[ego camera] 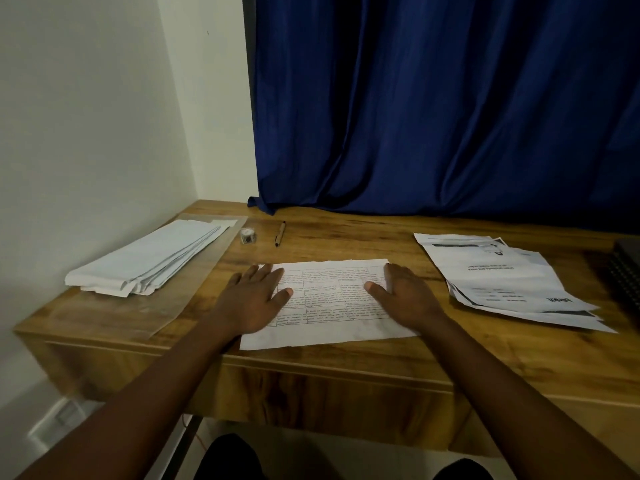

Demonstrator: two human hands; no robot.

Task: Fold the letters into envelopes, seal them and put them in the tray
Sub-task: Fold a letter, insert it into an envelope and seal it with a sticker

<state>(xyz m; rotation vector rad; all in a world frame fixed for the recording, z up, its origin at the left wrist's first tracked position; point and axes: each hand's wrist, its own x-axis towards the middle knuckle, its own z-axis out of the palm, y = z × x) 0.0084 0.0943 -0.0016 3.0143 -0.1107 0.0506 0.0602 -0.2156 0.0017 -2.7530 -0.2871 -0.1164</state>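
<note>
A printed letter sheet (329, 299) with a ruled table lies flat near the desk's front edge. My left hand (254, 297) rests flat on its left end, fingers straight. My right hand (403, 294) lies flat on its right end, thumb pointing inward. A stack of white envelopes (145, 259) sits on a clear tray (194, 292) at the left. More printed letters (509, 278) lie in a loose pile at the right.
A small tape roll (248, 235) and a brown pen (280, 233) lie behind the sheet. A dark notebook (623, 268) sits at the right edge. A blue curtain (450, 116) hangs behind the wooden desk (346, 233); a white wall stands at the left.
</note>
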